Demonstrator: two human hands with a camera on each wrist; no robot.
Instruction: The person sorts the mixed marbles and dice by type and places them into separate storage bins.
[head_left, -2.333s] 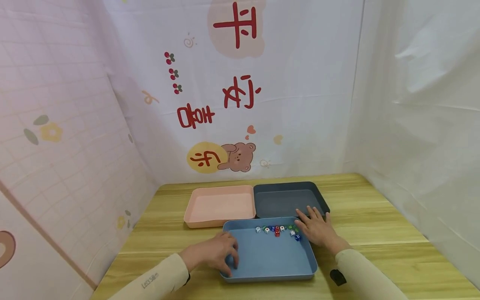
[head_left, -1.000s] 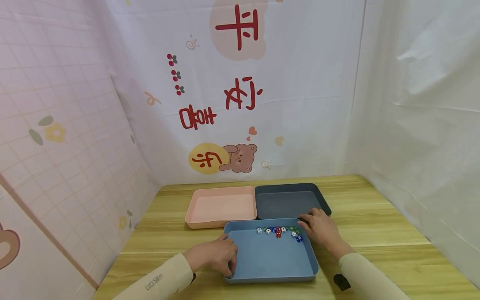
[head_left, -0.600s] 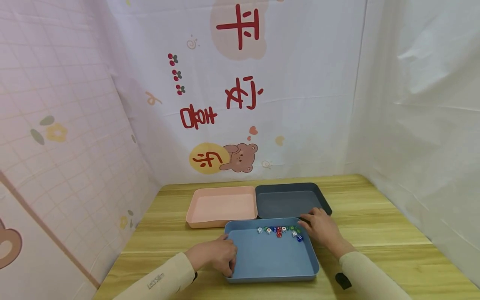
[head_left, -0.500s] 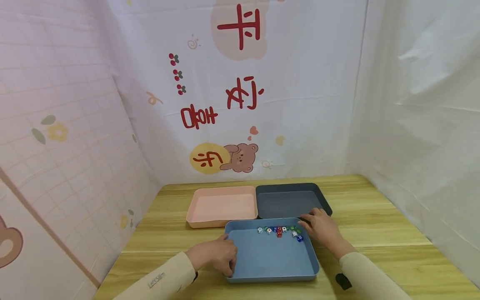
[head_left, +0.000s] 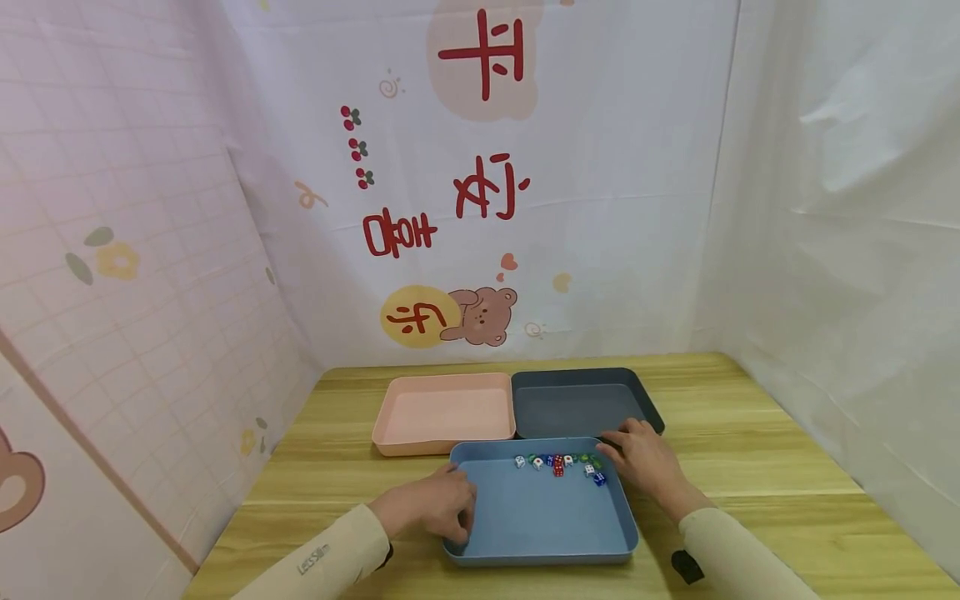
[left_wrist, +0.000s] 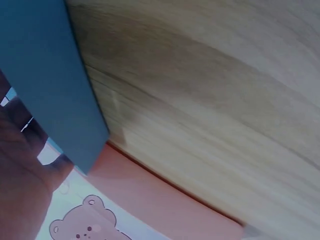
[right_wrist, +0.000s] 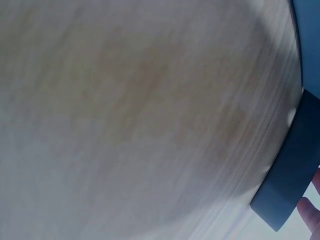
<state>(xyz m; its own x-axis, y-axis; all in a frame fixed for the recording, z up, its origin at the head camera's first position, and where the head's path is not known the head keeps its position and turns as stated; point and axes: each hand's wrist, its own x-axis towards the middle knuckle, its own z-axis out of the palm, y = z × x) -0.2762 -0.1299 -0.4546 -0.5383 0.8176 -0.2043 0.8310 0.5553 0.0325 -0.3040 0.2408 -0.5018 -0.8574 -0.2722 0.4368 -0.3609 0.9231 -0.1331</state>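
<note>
My left hand [head_left: 441, 502] rests over the left rim of a shallow blue tray [head_left: 547, 512], its fingers loosely bent down on the inside. In the left wrist view, the palm [left_wrist: 20, 185] shows above the tray's outer wall [left_wrist: 50, 85], with gaps between the fingers. At the tray's far right corner lies my right hand [head_left: 648, 458], fingertips by the rim where it meets a dark grey-blue tray [head_left: 573, 408]. Several small dice lie along the blue tray's far side, among them a red die [head_left: 558, 470], a white die [head_left: 520, 461] and a blue die [head_left: 599, 479].
A pink tray [head_left: 450, 408] sits at the back left against the dark one. All the trays stand on a wood-grain table [head_left: 750, 467]. Behind it hangs a white printed cloth [head_left: 615, 183], with further cloth at both sides.
My left hand came down from spread fingers onto the rim, and its fingertips have lifted slightly since half a second ago. My right hand's fingers drew in. The dice lie as before.
</note>
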